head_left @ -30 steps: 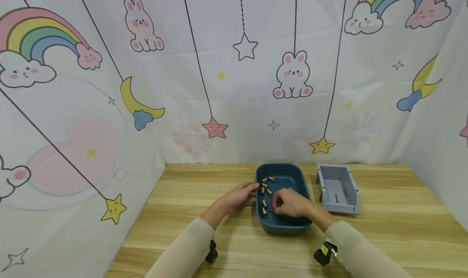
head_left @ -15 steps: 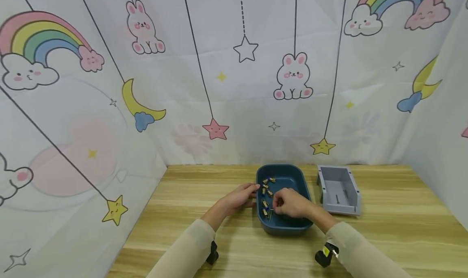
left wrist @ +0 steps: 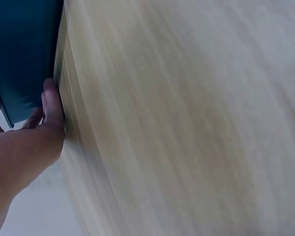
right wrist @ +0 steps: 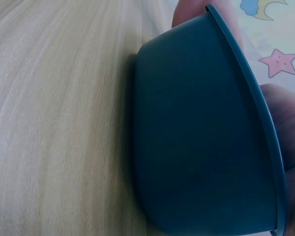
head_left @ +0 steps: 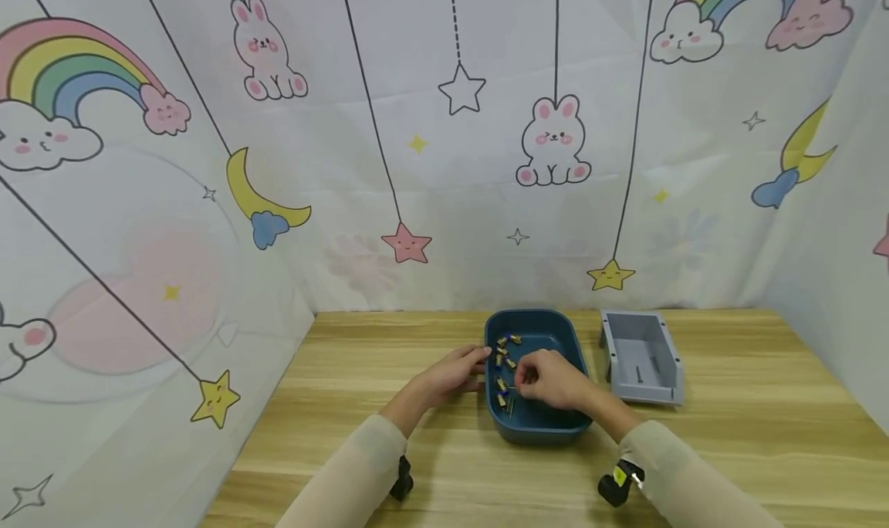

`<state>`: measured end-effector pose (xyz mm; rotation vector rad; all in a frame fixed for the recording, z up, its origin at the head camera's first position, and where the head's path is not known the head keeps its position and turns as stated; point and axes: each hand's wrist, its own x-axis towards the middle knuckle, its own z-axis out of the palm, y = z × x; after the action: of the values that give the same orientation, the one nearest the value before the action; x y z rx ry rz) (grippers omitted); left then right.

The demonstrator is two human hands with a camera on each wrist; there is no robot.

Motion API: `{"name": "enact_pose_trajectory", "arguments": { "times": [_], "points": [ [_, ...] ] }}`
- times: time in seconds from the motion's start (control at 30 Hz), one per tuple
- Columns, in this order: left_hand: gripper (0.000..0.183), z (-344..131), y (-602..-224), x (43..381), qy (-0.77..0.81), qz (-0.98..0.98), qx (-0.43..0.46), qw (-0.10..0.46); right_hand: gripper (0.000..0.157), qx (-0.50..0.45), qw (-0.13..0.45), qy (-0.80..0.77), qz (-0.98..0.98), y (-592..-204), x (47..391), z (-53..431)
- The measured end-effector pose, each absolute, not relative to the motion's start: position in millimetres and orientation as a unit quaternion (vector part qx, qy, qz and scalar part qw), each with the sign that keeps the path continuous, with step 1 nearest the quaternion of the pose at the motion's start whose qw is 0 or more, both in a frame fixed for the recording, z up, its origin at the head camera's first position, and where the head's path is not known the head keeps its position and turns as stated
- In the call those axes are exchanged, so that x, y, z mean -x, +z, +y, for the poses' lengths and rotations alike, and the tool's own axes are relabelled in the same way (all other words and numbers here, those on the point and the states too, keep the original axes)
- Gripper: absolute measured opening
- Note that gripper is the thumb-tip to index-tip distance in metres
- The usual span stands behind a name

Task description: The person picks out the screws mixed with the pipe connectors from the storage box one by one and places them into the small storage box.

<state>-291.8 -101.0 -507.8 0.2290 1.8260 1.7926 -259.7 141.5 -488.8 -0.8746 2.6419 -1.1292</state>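
Observation:
In the head view, my left hand (head_left: 454,375) lies against the left side of a dark blue plastic bin (head_left: 536,434), fingers touching its rim and outer wall. The left wrist view shows those fingers (left wrist: 51,101) fairly straight along the wall. My right hand (head_left: 549,379) is inside the bin, thumb and fingertips pinching a thin metal screw (head_left: 512,389), mostly hidden. Several small brass-coloured pieces with blue ends (head_left: 502,385) lie along the bin's left side. A thin screw (head_left: 512,409) lies near them. In the right wrist view the bin wall (right wrist: 201,128) hides the fingertips.
A grey open-front parts bin (head_left: 642,396) stands to the right, with a couple of thin screws (head_left: 640,374) inside. The wood-patterned table (head_left: 361,350) ends at a printed cloth backdrop (head_left: 458,188) behind and at the sides.
The right hand has shifted slightly left and up inside the blue bin, and the screw at its fingertips now shows sideways. The left hand stays at the bin's side.

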Motion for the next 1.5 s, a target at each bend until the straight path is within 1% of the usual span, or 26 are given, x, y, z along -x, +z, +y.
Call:
{"name": "enact_pose_trajectory", "arguments": {
  "times": [0.33, 0.87, 1.2, 1.5],
  "points": [
    [0.065, -101.5, -507.5, 289.8, 0.669, 0.682, -0.085, 0.282, 0.012, 0.289, 0.055, -0.386, 0.874, -491.0, 260.5, 141.2],
    [0.064, -100.5, -506.5, 291.2, 0.667, 0.687, -0.087, 0.277, 0.011, 0.273, 0.051, -0.383, 0.881, -490.3, 261.9, 139.8],
    [0.063, -99.8, -505.8, 290.7, 0.667, 0.687, -0.085, 0.276, 0.010, 0.274, 0.022, -0.393, 0.877, -487.0, 258.8, 140.0],
    [0.064, -99.8, -506.7, 290.7, 0.666, 0.688, -0.085, 0.276, 0.009, 0.258, -0.003, -0.420, 0.870, -484.0, 257.1, 141.8]
  ]
}}
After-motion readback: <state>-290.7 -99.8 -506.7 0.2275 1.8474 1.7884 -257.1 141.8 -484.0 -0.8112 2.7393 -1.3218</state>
